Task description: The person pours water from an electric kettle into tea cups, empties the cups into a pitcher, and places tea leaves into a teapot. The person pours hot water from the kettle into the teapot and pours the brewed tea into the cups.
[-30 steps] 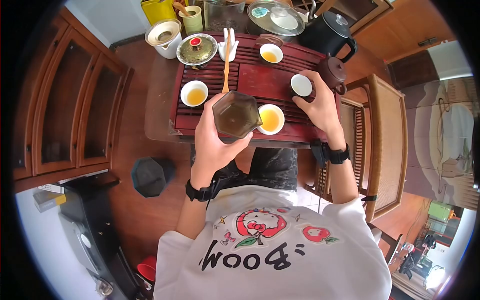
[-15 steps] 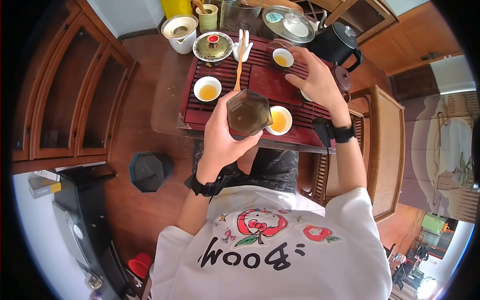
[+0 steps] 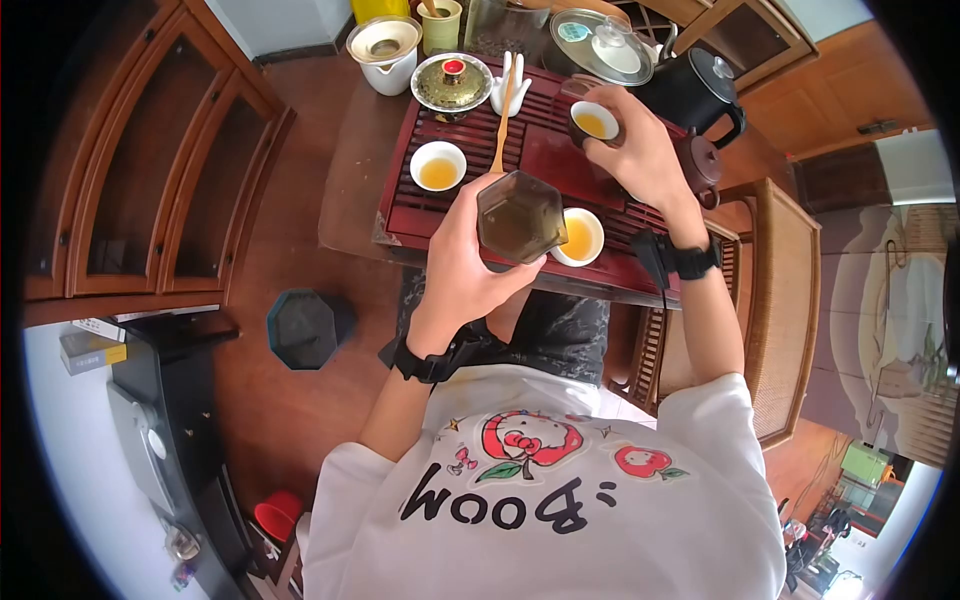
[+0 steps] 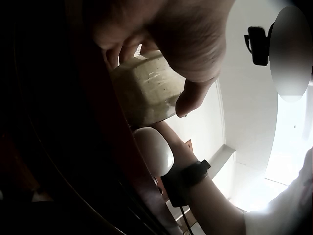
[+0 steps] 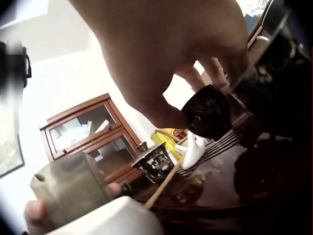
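My left hand (image 3: 465, 265) grips a hexagonal glass pitcher (image 3: 520, 215) near the tray's front edge; little liquid shows in it. Just right of the pitcher's spout is a white-lined cup of tea (image 3: 580, 238). With thumb and fingers, my right hand (image 3: 645, 155) holds another tea-filled cup (image 3: 594, 121) at the back of the tray; the right wrist view shows this cup's dark outside (image 5: 208, 112). A third cup of tea (image 3: 438, 167) sits at the tray's left. Whether the held cup touches the tray, I cannot tell.
On the red slatted tray (image 3: 565, 163) are a lidded patterned bowl (image 3: 452, 84), a white hand-shaped stand (image 3: 511, 95) with a wooden stick, and a brown teapot (image 3: 699, 163). Behind stand a black kettle (image 3: 690, 88), a strainer on a white pitcher (image 3: 386, 70) and a glass-lidded pot (image 3: 601, 47).
My right hand has let go of the cup at the tray's right, moved back and left, and taken hold of the rear tea cup. The left hand still grips the pitcher. The head view has shifted.
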`<action>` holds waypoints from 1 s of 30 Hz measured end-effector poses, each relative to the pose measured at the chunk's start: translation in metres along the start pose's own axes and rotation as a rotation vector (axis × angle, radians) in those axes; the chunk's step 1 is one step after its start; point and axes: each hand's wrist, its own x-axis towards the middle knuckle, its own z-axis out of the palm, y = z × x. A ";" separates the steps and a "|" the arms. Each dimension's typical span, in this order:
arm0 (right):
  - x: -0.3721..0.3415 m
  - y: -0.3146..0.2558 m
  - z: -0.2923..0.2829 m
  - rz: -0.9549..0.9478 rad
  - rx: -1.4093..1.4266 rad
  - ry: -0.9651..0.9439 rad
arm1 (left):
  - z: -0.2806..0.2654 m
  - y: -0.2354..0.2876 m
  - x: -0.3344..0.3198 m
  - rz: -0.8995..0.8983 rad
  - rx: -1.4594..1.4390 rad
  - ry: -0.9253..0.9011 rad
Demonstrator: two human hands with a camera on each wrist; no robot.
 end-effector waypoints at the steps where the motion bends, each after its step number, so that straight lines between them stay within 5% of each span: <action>1: -0.004 -0.016 -0.009 0.050 0.138 -0.051 | -0.001 0.001 0.000 0.008 0.026 -0.002; 4: -0.022 -0.041 -0.015 0.031 0.472 -0.134 | -0.002 -0.002 0.000 -0.026 0.036 -0.051; 10: -0.037 -0.085 -0.017 -0.214 0.268 -0.218 | -0.002 -0.005 0.000 -0.006 0.044 -0.043; 18: -0.036 -0.096 -0.009 -0.247 0.146 -0.235 | 0.001 -0.004 0.000 -0.019 0.032 0.002; 26: -0.006 -0.021 -0.021 -0.116 0.082 0.014 | -0.002 -0.004 -0.001 -0.009 0.046 -0.046; 30: 0.001 0.017 -0.012 -0.004 -0.041 -0.045 | -0.001 -0.003 0.000 0.006 0.037 -0.026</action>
